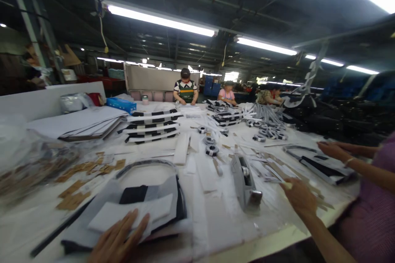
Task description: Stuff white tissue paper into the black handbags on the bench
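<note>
My left hand (pixel 120 236) lies with its fingers stretched out on a folded white sheet (pixel 138 209). The sheet rests on a grey and black fabric piece (pixel 168 187), perhaps a bag panel, which has a curved dark loop (pixel 145 163) at its far end. On the right my right hand (pixel 300 199) reaches over the table, its fingers drawn together at a pale bit at the fingertips that I cannot make out. Brown and white strips (pixel 277 168) lie just beyond that hand. Between my hands stands a grey tape dispenser (pixel 243 181).
Brown card tags (pixel 77 193) and clear plastic bags (pixel 33 164) lie at left. Stacked black-and-white strips (pixel 152 127), rolled strips (pixel 211 148) and a blue box (pixel 121 105) sit farther back. A co-worker's hands (pixel 338 150) are at right; other people work across the table.
</note>
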Demonstrator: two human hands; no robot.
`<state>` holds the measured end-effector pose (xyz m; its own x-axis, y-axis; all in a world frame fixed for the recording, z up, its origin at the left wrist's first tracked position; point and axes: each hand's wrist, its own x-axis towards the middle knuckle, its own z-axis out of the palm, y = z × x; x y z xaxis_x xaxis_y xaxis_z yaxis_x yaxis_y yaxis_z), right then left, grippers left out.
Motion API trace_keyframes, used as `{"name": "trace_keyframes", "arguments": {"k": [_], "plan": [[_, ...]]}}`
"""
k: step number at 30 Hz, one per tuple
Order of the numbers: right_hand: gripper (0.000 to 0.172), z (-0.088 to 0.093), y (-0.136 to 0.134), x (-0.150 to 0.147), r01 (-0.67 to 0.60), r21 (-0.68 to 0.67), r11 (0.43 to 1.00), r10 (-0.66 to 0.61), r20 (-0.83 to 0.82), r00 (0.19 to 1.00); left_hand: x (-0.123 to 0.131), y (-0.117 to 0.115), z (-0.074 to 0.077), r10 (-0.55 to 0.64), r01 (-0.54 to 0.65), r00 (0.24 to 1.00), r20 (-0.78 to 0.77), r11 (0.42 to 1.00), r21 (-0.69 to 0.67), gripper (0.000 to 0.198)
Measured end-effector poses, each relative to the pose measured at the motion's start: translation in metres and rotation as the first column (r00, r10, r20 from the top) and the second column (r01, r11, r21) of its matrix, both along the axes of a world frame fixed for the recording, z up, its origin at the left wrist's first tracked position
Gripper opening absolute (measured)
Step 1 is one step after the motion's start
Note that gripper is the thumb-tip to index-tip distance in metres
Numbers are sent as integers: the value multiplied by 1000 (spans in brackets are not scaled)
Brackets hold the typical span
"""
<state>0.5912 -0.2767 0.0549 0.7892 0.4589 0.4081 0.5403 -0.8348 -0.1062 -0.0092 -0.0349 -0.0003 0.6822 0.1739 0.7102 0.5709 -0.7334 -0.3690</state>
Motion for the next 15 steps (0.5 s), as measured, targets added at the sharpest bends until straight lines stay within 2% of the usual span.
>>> {"name": "trace_keyframes", "arguments": {"k": [3,6,7,9,11,13,15], "plan": [[47,19,12,-28,-187,217,958,155,154,976,5,-16,15,51,-47,998,47,996,-69,58],[57,45,42,-83,-414,344,843,303,332,893,10,-24,20,65,-67,998,-16,986,-150,45],[57,55,54,-107,-488,359,795,375,342,862,11,-25,19,70,-74,997,-26,981,-182,44],[53,74,77,-163,-652,407,640,518,398,757,10,-27,18,71,-77,997,-36,968,-240,44],[42,88,97,-223,-769,392,505,673,378,636,9,-28,17,74,-82,996,-41,958,-275,46],[26,95,116,-279,-876,365,315,845,312,434,9,-30,17,77,-87,996,-46,954,-287,46],[14,92,135,-325,-932,343,117,963,191,191,9,-30,15,80,-92,995,-54,952,-292,46]]}}
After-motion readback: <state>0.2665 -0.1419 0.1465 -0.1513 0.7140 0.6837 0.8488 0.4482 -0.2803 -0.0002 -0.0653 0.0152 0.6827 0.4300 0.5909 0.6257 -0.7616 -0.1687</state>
